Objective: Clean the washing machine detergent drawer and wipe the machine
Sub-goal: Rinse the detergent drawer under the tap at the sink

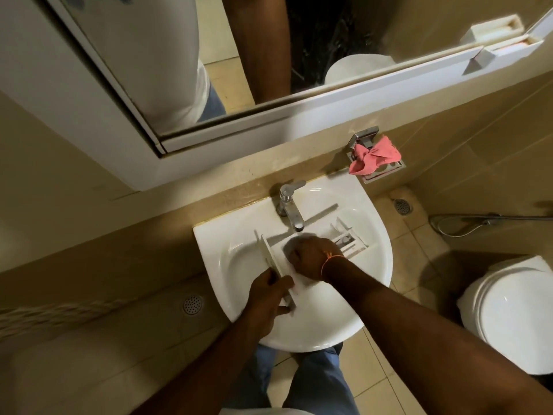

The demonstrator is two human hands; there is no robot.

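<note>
Lying slantwise across a glossy white ceramic sink (371,265), a white plastic detergent drawer (348,242), long and boxy, split by thin walls into compartments, front panel at the near-left end. Gripped at that front panel by the left hand (270,296), fingers (284,310) curled round its flat edge. Pressed down inside the drawer's middle, the right hand (311,259), fingers bunched on something pale and blurred beneath them; cannot tell what. Tied round the right wrist, a thin orange thread (327,262).

Rising from the back rim of the sink, a chrome tap (288,205) with a single lever, spout pointing toward the drawer. Fixed to the tiled wall just right of the tap, a shiny metal soap holder (386,170) with a crumpled pink cloth (375,157) draped over it.

Mounted above, a white-framed mirror (209,55) showing a white shirt and an arm. Set along the mirror's right end, a narrow white shelf (505,44).

Covered in smooth beige tiles, both wall and floor, with round perforated metal drains (193,304) at left and right of the sink. Standing at right, a white toilet (508,313), lid down, rounded and glossy. Hanging near it on the wall, a chrome hose (466,223). Showing below the sink, blue trousers (314,384).
</note>
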